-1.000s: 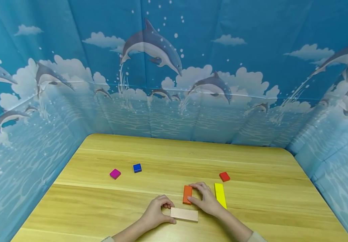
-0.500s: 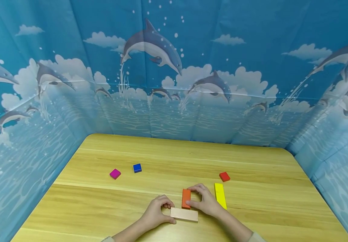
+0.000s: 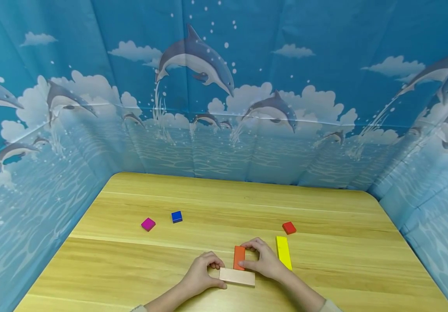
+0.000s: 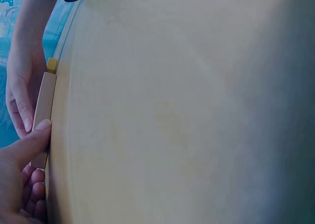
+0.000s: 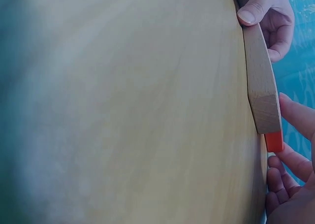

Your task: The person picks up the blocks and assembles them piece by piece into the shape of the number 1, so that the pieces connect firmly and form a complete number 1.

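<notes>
Near the front of the table, my left hand (image 3: 200, 273) grips the left end of a plain wooden block (image 3: 237, 276), thumb on the near side and fingers curled at the far side. An orange block (image 3: 239, 255) stands at a right angle just behind it, its near end right at the plain block's far edge. My right hand (image 3: 267, 262) holds the orange block from the right, with the thumb toward its near end and the fingers at its far end. In the right wrist view, the orange block (image 5: 274, 141) shows mostly hidden behind the plain block.
A long yellow block (image 3: 283, 251) lies just right of my right hand, with a small red block (image 3: 289, 228) behind it. Farther left are a magenta block (image 3: 148, 224) and a blue block (image 3: 176, 216). A dolphin-print curtain (image 3: 216, 147) surrounds the wooden table (image 3: 224, 199).
My right hand has slid the orange block nearer and slightly left, up to the plain wooden block. The left hand and the plain block have stayed in place.
</notes>
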Tool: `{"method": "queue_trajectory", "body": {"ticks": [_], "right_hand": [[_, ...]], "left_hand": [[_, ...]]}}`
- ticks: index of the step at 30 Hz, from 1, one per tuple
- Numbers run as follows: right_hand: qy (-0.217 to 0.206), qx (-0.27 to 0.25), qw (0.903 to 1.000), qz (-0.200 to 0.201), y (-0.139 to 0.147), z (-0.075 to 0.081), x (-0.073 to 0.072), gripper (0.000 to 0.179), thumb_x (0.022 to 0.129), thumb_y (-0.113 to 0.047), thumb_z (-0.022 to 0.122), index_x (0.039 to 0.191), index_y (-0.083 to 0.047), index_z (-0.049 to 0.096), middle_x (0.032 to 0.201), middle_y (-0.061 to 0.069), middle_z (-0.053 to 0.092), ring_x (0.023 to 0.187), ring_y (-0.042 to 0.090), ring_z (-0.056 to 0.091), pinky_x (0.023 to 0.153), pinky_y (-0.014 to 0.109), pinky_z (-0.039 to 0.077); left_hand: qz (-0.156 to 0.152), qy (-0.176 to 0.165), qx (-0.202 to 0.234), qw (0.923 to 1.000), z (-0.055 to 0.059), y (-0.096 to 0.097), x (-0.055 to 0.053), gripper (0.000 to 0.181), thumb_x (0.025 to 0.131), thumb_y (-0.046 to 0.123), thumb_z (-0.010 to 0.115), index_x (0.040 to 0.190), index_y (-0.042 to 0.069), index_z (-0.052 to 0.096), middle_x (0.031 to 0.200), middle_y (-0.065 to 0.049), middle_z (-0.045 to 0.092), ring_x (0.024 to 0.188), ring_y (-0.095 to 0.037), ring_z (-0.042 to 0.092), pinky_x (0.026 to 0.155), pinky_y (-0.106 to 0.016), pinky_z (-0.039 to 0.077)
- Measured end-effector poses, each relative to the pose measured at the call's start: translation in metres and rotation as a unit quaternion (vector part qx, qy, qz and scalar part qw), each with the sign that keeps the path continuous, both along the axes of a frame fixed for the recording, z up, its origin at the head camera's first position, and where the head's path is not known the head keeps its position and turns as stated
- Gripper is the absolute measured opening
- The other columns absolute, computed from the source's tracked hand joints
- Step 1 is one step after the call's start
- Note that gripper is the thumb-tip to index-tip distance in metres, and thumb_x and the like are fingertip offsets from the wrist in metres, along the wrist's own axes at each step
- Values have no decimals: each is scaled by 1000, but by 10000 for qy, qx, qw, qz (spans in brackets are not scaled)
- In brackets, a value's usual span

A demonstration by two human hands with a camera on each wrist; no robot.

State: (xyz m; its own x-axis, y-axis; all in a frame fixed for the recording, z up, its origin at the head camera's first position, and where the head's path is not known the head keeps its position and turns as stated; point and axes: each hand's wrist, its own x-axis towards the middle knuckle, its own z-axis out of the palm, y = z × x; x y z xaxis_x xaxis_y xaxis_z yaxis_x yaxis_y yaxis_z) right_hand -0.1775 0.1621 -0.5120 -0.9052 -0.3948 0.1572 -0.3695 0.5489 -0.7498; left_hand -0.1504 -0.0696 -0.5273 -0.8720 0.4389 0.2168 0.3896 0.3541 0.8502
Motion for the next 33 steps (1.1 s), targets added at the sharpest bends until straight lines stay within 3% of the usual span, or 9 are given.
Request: {"method": "queue_trajectory", "body": {"ticks": [16, 23, 28, 33], "right_hand": [[93, -80, 9998, 131, 1, -1, 3, 46, 75, -31, 75, 111, -7, 60, 101, -1, 55, 92, 18, 49, 81, 28, 42], [-92, -467, 9987, 204, 7, 10, 2, 51, 77, -24, 73, 119, -2, 54, 105, 9, 54, 95, 25, 50, 83, 32, 43], [215, -216, 9995, 22, 20, 19, -2, 54, 77, -27, 73, 121, -3, 52, 107, 11, 54, 94, 26, 51, 84, 39, 43], [379, -320, 9984, -276, 39, 30, -5, 56, 76, -22, 74, 123, -2, 51, 109, 14, 53, 96, 30, 50, 87, 49, 39]], "left_hand": [[6, 105, -16, 9999, -3, 0, 2, 35, 58, 27, 84, 83, 14, 64, 78, 7, 53, 76, -5, 45, 69, -19, 42], [30, 121, -19, 9999, -5, 2, 2, 35, 58, 27, 84, 83, 14, 64, 78, 6, 53, 75, -5, 45, 69, -19, 42], [54, 84, -7, 9999, -5, 2, 4, 35, 57, 26, 85, 83, 13, 64, 77, 7, 53, 75, -5, 45, 69, -19, 42], [85, 98, -5, 9999, -5, 3, 5, 35, 56, 26, 85, 82, 14, 64, 77, 7, 53, 75, -5, 45, 68, -19, 42]]}}
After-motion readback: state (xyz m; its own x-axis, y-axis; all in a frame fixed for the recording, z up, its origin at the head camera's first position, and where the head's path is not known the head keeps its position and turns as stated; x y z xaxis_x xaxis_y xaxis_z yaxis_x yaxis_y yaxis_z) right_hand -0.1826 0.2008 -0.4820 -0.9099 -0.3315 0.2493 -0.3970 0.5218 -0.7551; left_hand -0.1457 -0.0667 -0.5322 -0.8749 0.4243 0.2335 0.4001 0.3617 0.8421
